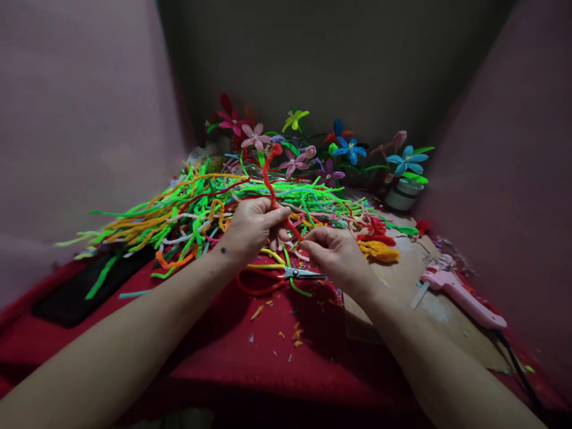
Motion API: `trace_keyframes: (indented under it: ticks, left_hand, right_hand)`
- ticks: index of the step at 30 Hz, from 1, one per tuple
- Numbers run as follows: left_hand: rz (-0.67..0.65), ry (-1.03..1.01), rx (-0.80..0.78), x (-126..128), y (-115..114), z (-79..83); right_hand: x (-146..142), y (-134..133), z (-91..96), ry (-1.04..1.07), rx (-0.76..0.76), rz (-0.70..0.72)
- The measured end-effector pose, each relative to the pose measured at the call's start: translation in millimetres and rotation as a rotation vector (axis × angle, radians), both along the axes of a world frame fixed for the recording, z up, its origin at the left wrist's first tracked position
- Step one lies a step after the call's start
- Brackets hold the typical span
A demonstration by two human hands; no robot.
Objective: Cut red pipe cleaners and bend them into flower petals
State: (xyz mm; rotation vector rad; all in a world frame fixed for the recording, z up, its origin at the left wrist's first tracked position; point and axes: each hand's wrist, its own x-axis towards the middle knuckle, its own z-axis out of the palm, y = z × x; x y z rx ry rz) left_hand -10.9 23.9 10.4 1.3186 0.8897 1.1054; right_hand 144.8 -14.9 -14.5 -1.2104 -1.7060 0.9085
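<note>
My left hand (252,226) is closed around a red pipe cleaner (269,176) that rises from my fist and curls over at the top. My right hand (333,250) pinches the lower end of the same red pipe cleaner just right of my left fingers. Both hands hover above red-handled scissors (286,275) lying on the red cloth (286,357). Behind the hands spreads a big loose pile of green, orange, yellow and white pipe cleaners (187,208).
Finished pipe-cleaner flowers (348,149) in pink, purple, blue and yellow stand along the back wall. A pink glue gun (460,292) lies on brown cardboard (429,304) at right. Yellow (379,251) and red fuzzy bundles sit near it. A black flat object (80,295) lies at left.
</note>
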Motion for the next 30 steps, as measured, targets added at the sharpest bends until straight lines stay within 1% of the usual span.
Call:
trace_keyframes:
  ticks: [1, 2, 3, 4, 5, 6, 7, 10, 12, 14, 16, 17, 20, 23, 28, 30]
  left_hand:
    - [0.046, 0.007, -0.002, 1, 1, -1.6]
    - [0.070, 0.001, -0.021, 1, 2, -2.9]
    - [0.072, -0.017, -0.055, 1, 3, -3.6]
    - [0.056, -0.047, -0.100, 1, 5, -3.6]
    - [0.031, -0.079, -0.142, 0, 6, -3.1]
    - [0.008, -0.111, -0.175, -2, 7, -2.2]
    - [-0.021, -0.135, -0.205, -3, 7, -1.1]
    - [-0.135, -0.176, -0.275, -6, 7, 1.0]
    - [-0.188, -0.181, -0.304, -6, 5, 0.3]
    - [-0.203, -0.164, -0.302, -4, 3, -1.3]
    - [-0.191, -0.121, -0.302, -2, 1, -2.6]
    - [-0.183, -0.097, -0.310, -1, 0, -2.9]
    - [-0.162, -0.047, -0.348, -1, -2, -2.7]
    - [-0.159, -0.020, -0.352, 0, -3, -1.9]
    - [-0.235, -0.035, -0.359, -2, -3, 0.8]
    - [-0.261, -0.012, -0.372, -4, -1, 1.8]
  right_hand:
    - [-3, -2, -1.3, -0.193, 0.210, -0.110]
    - [-5, -3, -2.9, -0.369, 0.373, -0.173]
    - [-8, -4, -4.5, -0.508, 0.484, -0.204]
    - [-9, -5, -5.9, -0.586, 0.536, -0.216]
    - [-10, -6, -6.9, -0.601, 0.539, -0.217]
    - [-10, -6, -7.2, -0.550, 0.501, -0.204]
    - [-9, -5, -6.8, -0.445, 0.427, -0.173]
    - [-6, -1, -2.8, 0.047, 0.099, 0.014]
    - [-4, 2, -0.2, 0.321, -0.042, 0.034]
    - [-4, 4, 0.3, 0.472, -0.129, 0.028]
    - [-4, 5, -1.1, 0.528, -0.171, 0.029]
    - [-4, 5, -2.2, 0.531, -0.170, 0.020]
    - [-5, 5, -5.1, 0.479, -0.106, -0.038]
    - [-5, 4, -6.4, 0.413, -0.058, -0.055]
    - [-5, 2, -7.5, 0.401, 0.000, -0.041]
    - [-6, 1, -8.2, 0.389, 0.036, -0.030]
